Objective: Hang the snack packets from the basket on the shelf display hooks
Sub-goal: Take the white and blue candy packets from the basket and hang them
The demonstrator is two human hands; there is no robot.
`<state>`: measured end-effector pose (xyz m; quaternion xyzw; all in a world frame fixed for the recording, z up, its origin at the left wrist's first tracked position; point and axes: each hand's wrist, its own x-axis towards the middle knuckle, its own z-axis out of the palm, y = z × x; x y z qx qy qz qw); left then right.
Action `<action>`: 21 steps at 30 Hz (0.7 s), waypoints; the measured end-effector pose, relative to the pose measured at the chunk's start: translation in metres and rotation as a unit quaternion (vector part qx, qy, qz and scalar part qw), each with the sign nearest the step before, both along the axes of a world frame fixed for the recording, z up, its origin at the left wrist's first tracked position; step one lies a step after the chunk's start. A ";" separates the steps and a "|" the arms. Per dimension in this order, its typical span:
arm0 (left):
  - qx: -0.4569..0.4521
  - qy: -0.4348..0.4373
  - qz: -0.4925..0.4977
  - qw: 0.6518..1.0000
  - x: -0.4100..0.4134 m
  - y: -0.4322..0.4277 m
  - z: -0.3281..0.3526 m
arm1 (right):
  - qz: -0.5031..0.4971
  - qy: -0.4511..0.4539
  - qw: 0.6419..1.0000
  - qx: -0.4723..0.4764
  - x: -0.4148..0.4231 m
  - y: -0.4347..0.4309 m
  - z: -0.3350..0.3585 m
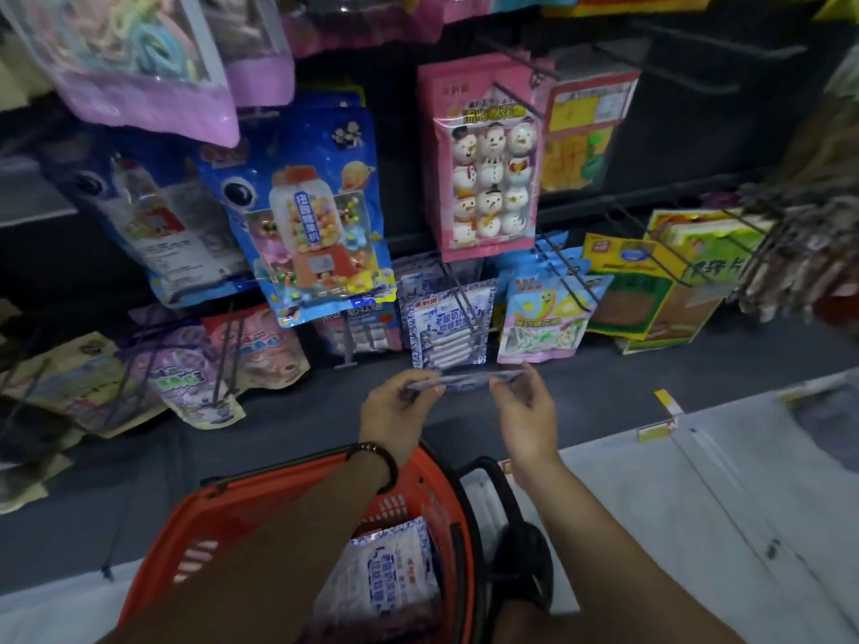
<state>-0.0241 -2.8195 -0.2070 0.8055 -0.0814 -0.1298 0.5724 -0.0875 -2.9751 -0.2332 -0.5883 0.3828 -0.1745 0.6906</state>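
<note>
A blue-and-white snack packet [465, 381] is held flat, edge-on to the camera, between both hands just below the hanging row. My left hand [395, 411] pinches its left end and my right hand [525, 411] pinches its right end. Directly above it, matching blue-and-white packets [448, 325] hang on a black wire hook [458, 290]. Below my arms sits the red basket [232, 508], with another blue-and-white packet [395, 574] lying inside it.
Hooks around carry other goods: a blue gumball-machine bag [311, 225], a pink snowman pack [483, 165], a pastel worm-candy packet [539, 318], green-yellow boxes [650, 290]. Purple and pink bags hang lower left. A grey base shelf runs beneath; pale floor lies to the right.
</note>
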 end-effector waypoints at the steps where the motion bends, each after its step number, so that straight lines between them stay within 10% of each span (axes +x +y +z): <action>1: 0.000 0.022 0.011 1.000 0.004 -0.007 -0.003 | 0.004 -0.007 0.999 0.034 0.004 -0.004 -0.002; 21: -0.039 0.167 0.113 0.979 0.062 -0.071 -0.042 | 0.123 0.085 0.988 -0.026 0.025 -0.018 0.022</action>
